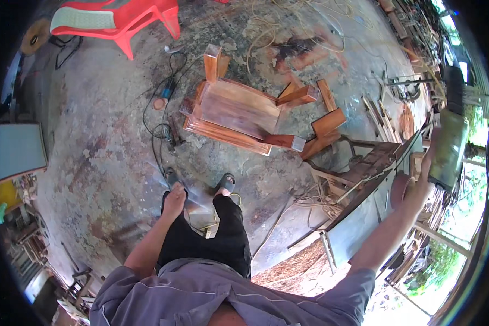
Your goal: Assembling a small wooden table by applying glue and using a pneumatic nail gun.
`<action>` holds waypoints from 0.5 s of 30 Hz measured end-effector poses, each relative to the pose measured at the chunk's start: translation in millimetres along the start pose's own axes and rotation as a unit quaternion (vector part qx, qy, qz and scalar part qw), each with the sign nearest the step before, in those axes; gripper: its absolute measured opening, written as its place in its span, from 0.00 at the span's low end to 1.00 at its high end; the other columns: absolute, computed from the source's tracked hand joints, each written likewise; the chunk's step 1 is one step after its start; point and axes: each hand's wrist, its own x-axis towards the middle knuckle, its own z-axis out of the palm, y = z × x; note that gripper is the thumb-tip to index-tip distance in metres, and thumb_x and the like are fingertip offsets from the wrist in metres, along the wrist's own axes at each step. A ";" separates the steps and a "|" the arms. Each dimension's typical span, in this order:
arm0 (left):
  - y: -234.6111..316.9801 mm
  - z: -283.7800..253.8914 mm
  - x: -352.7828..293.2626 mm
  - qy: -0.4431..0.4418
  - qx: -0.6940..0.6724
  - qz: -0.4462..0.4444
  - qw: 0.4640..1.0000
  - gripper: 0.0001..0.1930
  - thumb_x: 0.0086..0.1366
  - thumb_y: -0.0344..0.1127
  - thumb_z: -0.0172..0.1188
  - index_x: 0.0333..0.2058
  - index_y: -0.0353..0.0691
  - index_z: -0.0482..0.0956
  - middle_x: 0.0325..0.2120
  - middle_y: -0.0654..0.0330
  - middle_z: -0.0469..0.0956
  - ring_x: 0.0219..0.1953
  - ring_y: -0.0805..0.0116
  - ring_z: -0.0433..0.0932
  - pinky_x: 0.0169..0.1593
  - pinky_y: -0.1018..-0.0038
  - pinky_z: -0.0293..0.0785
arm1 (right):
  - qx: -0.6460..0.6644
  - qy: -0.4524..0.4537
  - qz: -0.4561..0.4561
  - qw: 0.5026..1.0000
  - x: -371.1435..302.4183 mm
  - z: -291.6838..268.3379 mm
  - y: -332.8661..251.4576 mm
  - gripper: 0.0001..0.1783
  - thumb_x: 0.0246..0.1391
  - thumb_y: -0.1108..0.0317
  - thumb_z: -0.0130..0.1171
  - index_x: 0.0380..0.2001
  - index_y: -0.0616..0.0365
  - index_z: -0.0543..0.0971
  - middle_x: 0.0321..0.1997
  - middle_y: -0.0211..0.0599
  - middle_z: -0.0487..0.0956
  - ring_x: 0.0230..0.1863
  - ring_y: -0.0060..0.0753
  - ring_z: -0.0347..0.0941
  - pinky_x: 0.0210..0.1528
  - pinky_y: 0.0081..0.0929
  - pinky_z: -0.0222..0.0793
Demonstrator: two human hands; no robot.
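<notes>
My right hand is raised far out to the right, closed against a dull green, rounded cylinder with black ends. Its exact kind is not clear. My left hand hangs down in front of my left leg, above the sandal; how its fingers lie is hard to make out, and I see nothing in it. On the floor ahead lies a low brown wooden table, upside down with its thick legs pointing up. Several loose wooden pieces rest at its right.
A red plastic chair lies at the far left. Dark cable and a small blue-bodied tool are on the floor left of the table. A wooden workbench with coiled hoses stands at right. A pale board stands at left.
</notes>
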 end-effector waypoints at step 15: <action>-156.7 140.1 249.0 -0.213 -0.026 0.028 0.976 0.24 0.71 0.40 0.58 0.61 0.33 0.71 0.49 0.41 0.83 0.50 0.42 0.82 0.54 0.57 0.78 | 0.305 -0.401 0.379 0.776 -521.1 95.9 -329.7 0.27 0.56 0.57 0.71 0.53 0.61 0.79 0.49 0.43 0.84 0.48 0.40 0.82 0.49 0.36 0.78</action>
